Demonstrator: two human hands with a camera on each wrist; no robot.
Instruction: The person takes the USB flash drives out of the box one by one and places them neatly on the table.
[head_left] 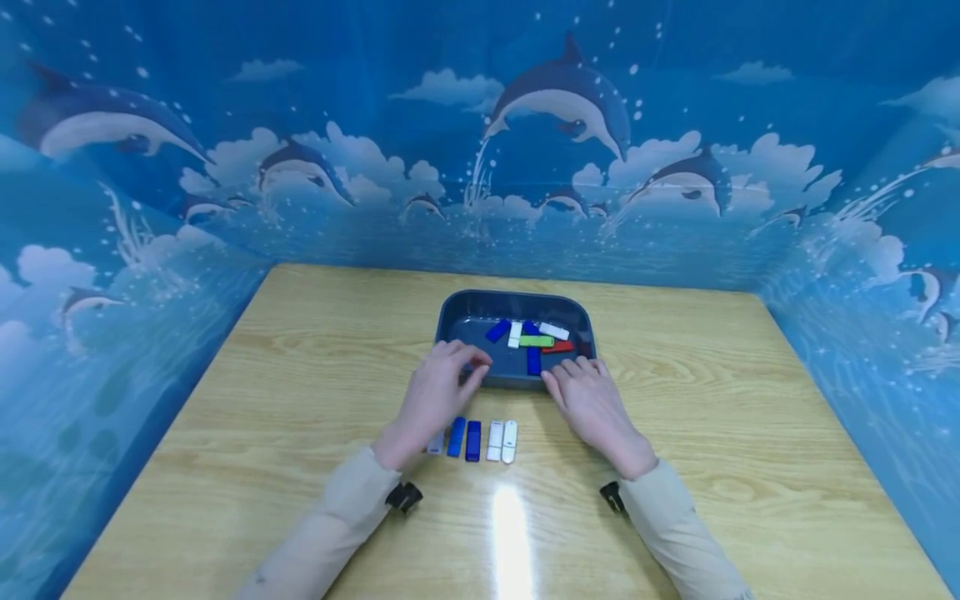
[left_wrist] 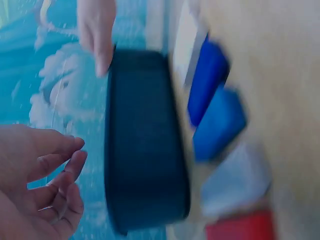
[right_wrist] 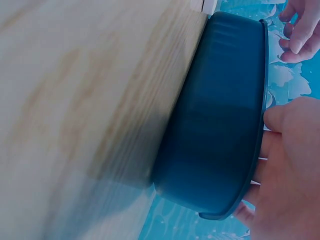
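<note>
My left hand [head_left: 442, 383] hovers at the front left of a dark blue tray [head_left: 517, 381], over its rim. Its thumb and fingers are loosely bent with nothing between them, as the left wrist view also shows. At the front right corner, my right hand [head_left: 592, 406] holds the tray, its fingers over the rim and its thumb [right_wrist: 274, 118] against the edge. Several USB sticks lie in the tray, among them a lime green one [head_left: 536, 342], a red one [head_left: 557, 347] and a dark blue one [head_left: 533, 361].
In front of the tray, USB sticks lie in a row: a blue one [head_left: 456, 437], a dark blue one [head_left: 473, 441] and two white ones side by side. A red stick [left_wrist: 241, 227] shows in the left wrist view. Dolphin-print curtains [head_left: 480, 225] border the wooden table [head_left: 712, 375].
</note>
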